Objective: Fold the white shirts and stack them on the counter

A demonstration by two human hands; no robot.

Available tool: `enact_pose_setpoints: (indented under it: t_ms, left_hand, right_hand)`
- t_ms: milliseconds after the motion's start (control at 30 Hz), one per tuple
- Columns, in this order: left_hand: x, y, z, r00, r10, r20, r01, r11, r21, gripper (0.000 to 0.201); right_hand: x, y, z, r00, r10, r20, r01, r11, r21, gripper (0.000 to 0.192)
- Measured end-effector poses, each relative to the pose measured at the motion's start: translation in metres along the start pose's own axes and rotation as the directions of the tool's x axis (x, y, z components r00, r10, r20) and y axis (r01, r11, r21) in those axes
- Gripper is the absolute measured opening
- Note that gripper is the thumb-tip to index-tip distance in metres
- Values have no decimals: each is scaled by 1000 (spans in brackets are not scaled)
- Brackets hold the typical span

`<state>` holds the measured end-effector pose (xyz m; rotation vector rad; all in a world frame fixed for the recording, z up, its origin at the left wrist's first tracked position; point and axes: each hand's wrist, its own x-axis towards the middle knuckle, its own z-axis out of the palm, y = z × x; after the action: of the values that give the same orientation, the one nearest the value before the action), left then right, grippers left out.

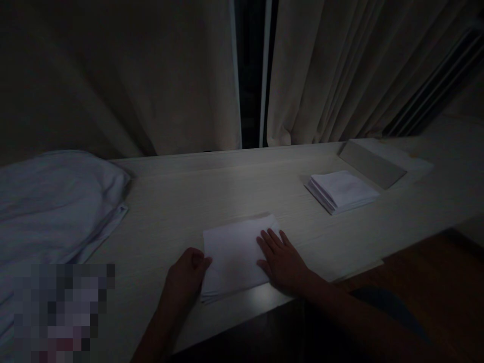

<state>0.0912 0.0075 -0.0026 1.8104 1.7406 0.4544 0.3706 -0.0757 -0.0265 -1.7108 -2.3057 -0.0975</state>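
Note:
In front of me on the pale desk lies a folded white cloth [234, 257], with several layers showing at its lower left edge. My left hand [189, 272] is at the cloth's left edge, its fingers curled in and its thumb on the border, pinching it. Across the right part of the cloth rests my right hand [283, 259], palm down with fingers stretched out and a little apart. A stack of folded white cloths [342, 190] sits farther back to the right, touched by neither hand.
Rumpled pale fabric [56, 196] covers the desk's left end. A grey-white box-like object [372, 164] stands behind the stack at the right. Curtains [181, 75] hang along the desk's [227, 186] back edge. The lower left corner is pixelated.

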Motion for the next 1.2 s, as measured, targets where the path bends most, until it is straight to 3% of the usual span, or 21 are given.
enact_pose_setpoints:
  t_ms: [100,167,267,333,467,700,967,1200]
  left_hand:
    - [-14,19,-1,966,62,-253,-49,997,60,30]
    - [-25,36,8,926,204,-318,-187,979,81,30]
    - [-34,58,32,849,503,-163,-473,860,191,43]
    - [-34,66,50,805,592,-30,-557,773,302,58]
    - [-25,59,70,853,521,16,-467,751,466,76]
    - [-15,36,70,911,407,-65,-314,787,531,89]
    - [-20,43,73,925,371,-87,-256,774,579,91]
    - [-29,35,83,922,387,-15,-303,745,594,78]
  right_hand:
    - [1,-2,-5,1000,13,12,-13,1000,-10,55]
    - [1,-4,-6,1000,16,15,-16,1000,0,54]
    - [2,-6,-8,1000,15,21,-16,999,35,55]
    - [3,-6,-8,1000,8,29,-10,998,57,56]
    - [4,-6,-11,999,9,32,-13,995,101,56]
    - [3,-4,-9,999,23,32,-27,993,115,58]
    - [23,-10,-6,998,45,34,-48,994,101,54]
    - [51,-41,8,989,-126,75,112,980,166,58]
